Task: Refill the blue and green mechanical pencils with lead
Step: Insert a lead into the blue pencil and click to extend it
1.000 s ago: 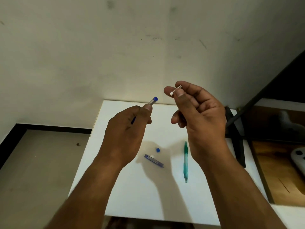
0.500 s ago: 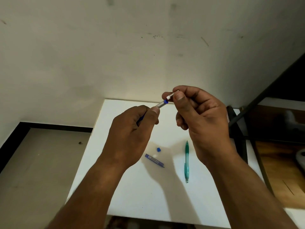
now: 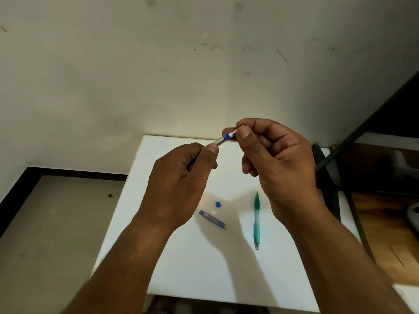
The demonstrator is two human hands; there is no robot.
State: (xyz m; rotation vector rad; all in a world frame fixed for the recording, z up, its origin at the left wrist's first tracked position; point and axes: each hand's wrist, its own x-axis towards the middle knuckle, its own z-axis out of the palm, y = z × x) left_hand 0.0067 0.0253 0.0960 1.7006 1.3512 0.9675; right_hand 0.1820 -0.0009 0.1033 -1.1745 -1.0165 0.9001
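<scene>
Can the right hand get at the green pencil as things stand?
Likely not at once: the green pencil lies uncovered below the right hand, but its fingers pinch a white piece at the blue pencil's end, so they'd need freeing first.

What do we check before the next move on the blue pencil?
1. Left hand grip on blue pencil: ok, fingers curled round the barrel.
2. Right hand pinch on white end piece: ok, at the pencil's top end.
3. End piece fully seated: cannot tell.
4. Lead inside blue pencil: cannot tell.
5. Lead case at hand: ok, lies on table, small blue cap apart from it.
6. Green pencil refilled: cannot tell; lies on the table, in neither hand.
</scene>
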